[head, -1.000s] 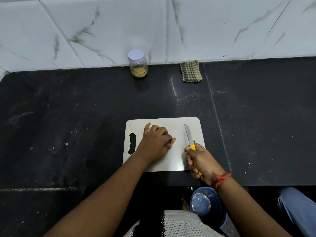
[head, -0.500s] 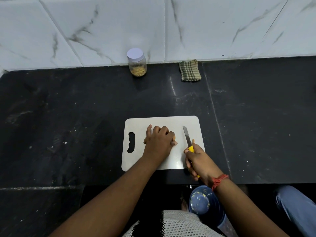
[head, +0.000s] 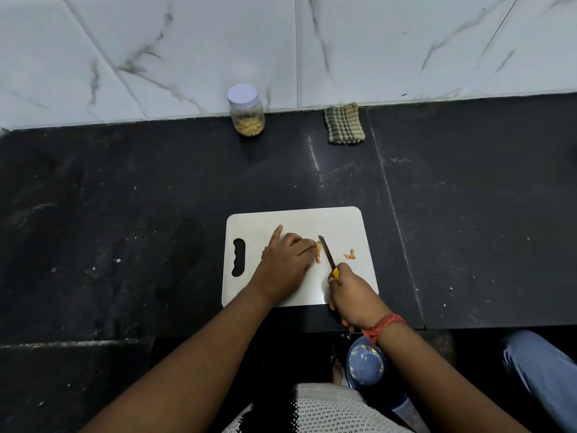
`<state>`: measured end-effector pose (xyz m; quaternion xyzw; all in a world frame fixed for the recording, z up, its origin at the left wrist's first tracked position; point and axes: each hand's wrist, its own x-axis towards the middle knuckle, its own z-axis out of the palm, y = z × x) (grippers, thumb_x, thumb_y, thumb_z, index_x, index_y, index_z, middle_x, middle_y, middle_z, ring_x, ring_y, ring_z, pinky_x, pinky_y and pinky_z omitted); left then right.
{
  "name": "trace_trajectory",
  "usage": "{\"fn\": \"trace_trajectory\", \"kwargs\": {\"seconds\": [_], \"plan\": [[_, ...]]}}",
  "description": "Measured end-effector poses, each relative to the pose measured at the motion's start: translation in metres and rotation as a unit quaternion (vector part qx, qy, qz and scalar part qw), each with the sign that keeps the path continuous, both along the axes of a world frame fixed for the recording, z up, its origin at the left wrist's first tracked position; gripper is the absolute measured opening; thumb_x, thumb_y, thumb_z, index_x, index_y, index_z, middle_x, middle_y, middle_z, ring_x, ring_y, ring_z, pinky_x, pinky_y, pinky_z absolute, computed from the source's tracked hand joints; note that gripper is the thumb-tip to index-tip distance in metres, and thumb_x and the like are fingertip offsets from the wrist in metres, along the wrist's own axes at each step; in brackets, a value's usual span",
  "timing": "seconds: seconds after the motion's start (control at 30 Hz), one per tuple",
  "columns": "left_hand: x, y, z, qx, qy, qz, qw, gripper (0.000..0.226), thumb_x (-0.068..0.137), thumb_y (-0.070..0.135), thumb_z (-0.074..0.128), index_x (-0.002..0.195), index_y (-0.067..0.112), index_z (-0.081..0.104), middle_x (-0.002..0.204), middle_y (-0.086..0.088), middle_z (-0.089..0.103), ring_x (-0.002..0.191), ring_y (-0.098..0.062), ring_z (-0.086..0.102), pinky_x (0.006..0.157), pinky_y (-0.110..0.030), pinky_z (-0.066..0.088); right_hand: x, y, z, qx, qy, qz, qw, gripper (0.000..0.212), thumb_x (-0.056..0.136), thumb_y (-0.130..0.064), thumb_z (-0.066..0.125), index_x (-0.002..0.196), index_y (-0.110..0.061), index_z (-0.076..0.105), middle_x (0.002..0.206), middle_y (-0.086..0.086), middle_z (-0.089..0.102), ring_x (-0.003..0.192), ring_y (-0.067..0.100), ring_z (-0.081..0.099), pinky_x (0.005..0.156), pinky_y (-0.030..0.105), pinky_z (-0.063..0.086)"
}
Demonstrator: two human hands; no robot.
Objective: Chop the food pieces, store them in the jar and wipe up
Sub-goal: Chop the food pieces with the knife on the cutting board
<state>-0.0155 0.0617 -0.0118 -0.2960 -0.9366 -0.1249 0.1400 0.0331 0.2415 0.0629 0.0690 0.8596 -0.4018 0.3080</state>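
Right at the middle of the white rectangular plastic cutting board (head: 337, 223) lies a pale orange strip of food (head: 318, 252), pinned down by the left hand (head: 288, 264). That hand's fingers are curled with their tips on the strip, while one finger sticks out straight toward the far edge of the board. Just beside the strip, on its right, stands the dark blade of a small knife with a yellow handle (head: 327, 254); the blade tip points away from the person. The right hand (head: 352, 300) is wrapped round the handle with its fingers closed tight, and only a short piece of yellow shows above the fist. A red thread band (head: 382, 326) circles that wrist. Further right on the board sits a small cut piece of the same orange food (head: 350, 255), apart from the knife. The board has a slotted handle hole at its left end and rests on a black stone counter (head: 125, 214).

At the back of the counter, against the white marbled tile wall (head: 187, 42), stands a clear jar with a white lid (head: 246, 110); the lid is on, and yellowish cut pieces fill roughly its lower third. Right of it, well apart, lies a folded green checked cloth (head: 344, 123). Below the counter edge, near the person's body, is a blue round container (head: 365, 364) with pale flecks inside.
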Motion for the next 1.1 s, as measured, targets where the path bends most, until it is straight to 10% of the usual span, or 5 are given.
{"fn": "trace_trajectory", "kwargs": {"seconds": [0.63,0.9,1.03,1.1], "plan": [[0.016,0.003,-0.003,-0.031,0.008,-0.002,0.999,0.035,0.089,0.018,0.066,0.123,0.013,0.067,0.131,-0.002,0.064,0.116,-0.026,0.058,0.112,-0.061,0.036,-0.004,-0.004,-0.002,0.044,0.026,0.021,0.998,0.013,0.101,-0.02,0.029,0.096,-0.012,0.037,0.083,0.019,0.061,0.043,0.025,0.051,0.032,0.023,0.036],[0.016,0.001,-0.007,-0.018,-0.016,0.001,1.0,0.042,0.093,0.025,0.042,0.122,0.014,0.069,0.13,0.0,0.065,0.116,-0.025,0.056,0.112,-0.061,0.036,-0.004,-0.005,-0.003,0.083,0.022,0.06,0.995,0.005,0.096,-0.006,0.033,0.098,-0.008,0.038,0.075,0.012,0.056,0.049,0.021,0.047,0.038,0.025,0.037],[0.015,0.001,-0.008,-0.024,-0.028,-0.002,0.999,0.042,0.094,0.026,0.04,0.123,0.014,0.069,0.131,-0.001,0.065,0.117,-0.026,0.055,0.113,-0.061,0.035,-0.008,-0.014,-0.004,0.118,0.005,0.088,0.989,0.013,0.097,-0.006,0.04,0.109,-0.006,0.043,0.08,0.01,0.054,0.055,0.016,0.043,0.052,0.025,0.042],[0.015,0.001,-0.008,-0.027,-0.03,-0.004,0.999,0.038,0.095,0.025,0.044,0.122,0.014,0.069,0.131,-0.002,0.064,0.118,-0.027,0.054,0.114,-0.06,0.034,-0.006,-0.024,0.011,0.18,0.064,0.17,0.967,0.018,0.099,-0.011,0.043,0.082,-0.007,0.05,0.066,0.001,0.044,0.054,0.014,0.036,0.065,0.026,0.038]]}}
